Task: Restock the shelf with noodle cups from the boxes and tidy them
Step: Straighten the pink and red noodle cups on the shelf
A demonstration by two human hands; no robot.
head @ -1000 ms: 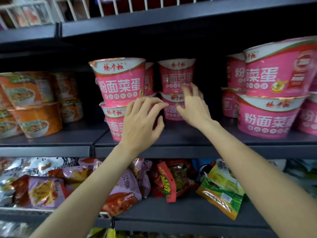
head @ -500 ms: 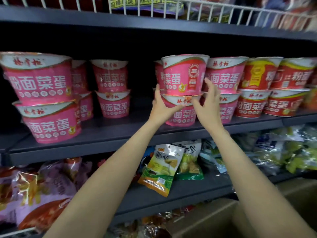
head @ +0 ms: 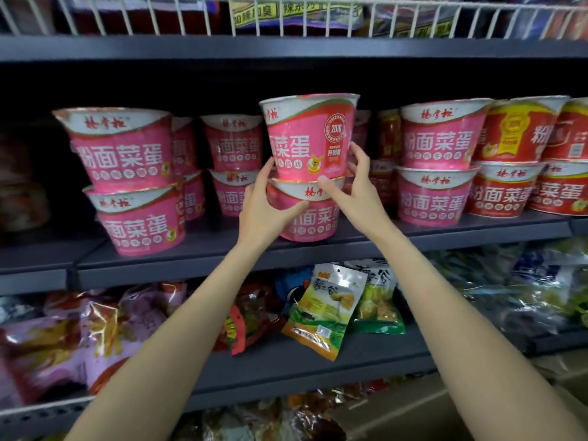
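Two pink noodle cups stand stacked at the middle of the dark shelf [head: 318,249]. The upper pink cup [head: 307,138] leans slightly left, its round 2016 badge facing me. My left hand [head: 265,206] wraps the left side at the seam, thumb on the lower pink cup [head: 313,218], fingertips at the upper cup's base. My right hand [head: 353,189] grips from the right, fingers on the upper cup's side and thumb at its bottom edge. More pink stacks stand to the left [head: 127,173] and right [head: 439,160].
Red noodle cups [head: 515,160] are stacked at the shelf's right end. A white wire rail [head: 286,14] fronts the shelf above. The shelf below holds snack bags, among them a green and yellow bag [head: 321,310] hanging over its edge. A brown box [head: 413,415] sits at the lower right.
My hands left the left-hand pink stack and moved right to the middle stack. Both now close on it, and my view has come nearer to it.
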